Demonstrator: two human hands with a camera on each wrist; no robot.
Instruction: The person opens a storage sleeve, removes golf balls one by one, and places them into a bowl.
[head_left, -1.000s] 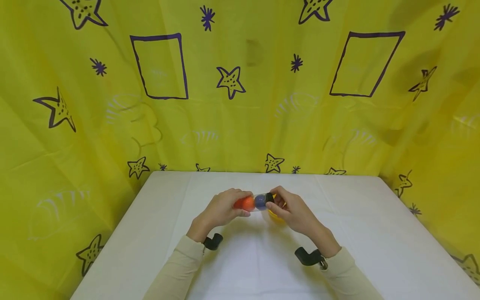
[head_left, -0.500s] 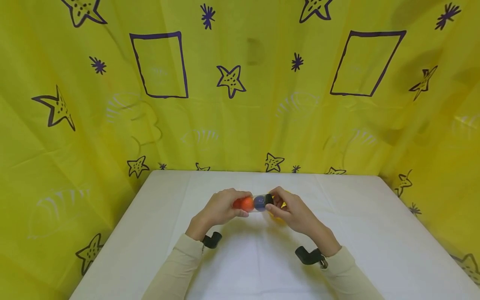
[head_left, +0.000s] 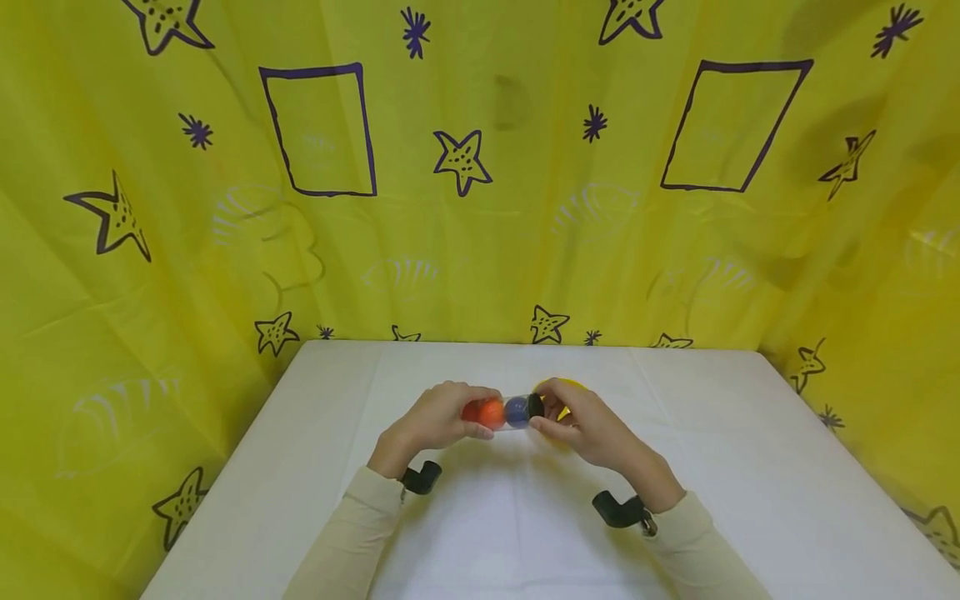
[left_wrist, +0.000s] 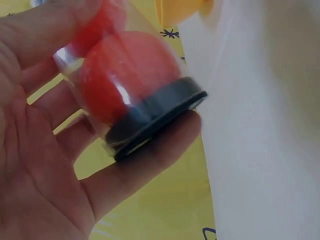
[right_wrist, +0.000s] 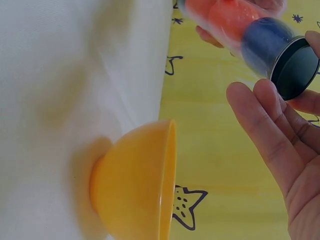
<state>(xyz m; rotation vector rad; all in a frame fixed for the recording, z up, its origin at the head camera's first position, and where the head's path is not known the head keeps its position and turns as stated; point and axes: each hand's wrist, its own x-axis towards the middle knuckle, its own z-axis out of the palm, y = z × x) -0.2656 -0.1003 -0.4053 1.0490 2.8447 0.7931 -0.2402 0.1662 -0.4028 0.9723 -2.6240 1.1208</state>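
A clear plastic tube (head_left: 506, 402) is held sideways above the table. Inside it sit red-orange balls (left_wrist: 135, 70) and a dark blue ball (head_left: 517, 412) towards the right end. My left hand (head_left: 437, 414) grips the tube's left part, its fingers wrapped about it, with one finger under the black end piece (left_wrist: 157, 116). At the other end, my right hand (head_left: 588, 423) pinches the black cap (right_wrist: 296, 69) between thumb and fingers. The cap sits at the tube's mouth, right beside the blue ball.
A yellow bowl (right_wrist: 132, 185) stands upright on the white-covered table (head_left: 480, 533), partly hidden behind my right hand in the head view. A yellow curtain (head_left: 517, 250) with star drawings hangs behind and along both sides. Black mounts are strapped to both wrists.
Both hands and the tube have come slightly lower in the head view and a little left. More of the bowl's far rim shows behind the right hand. Both holds stay the same.
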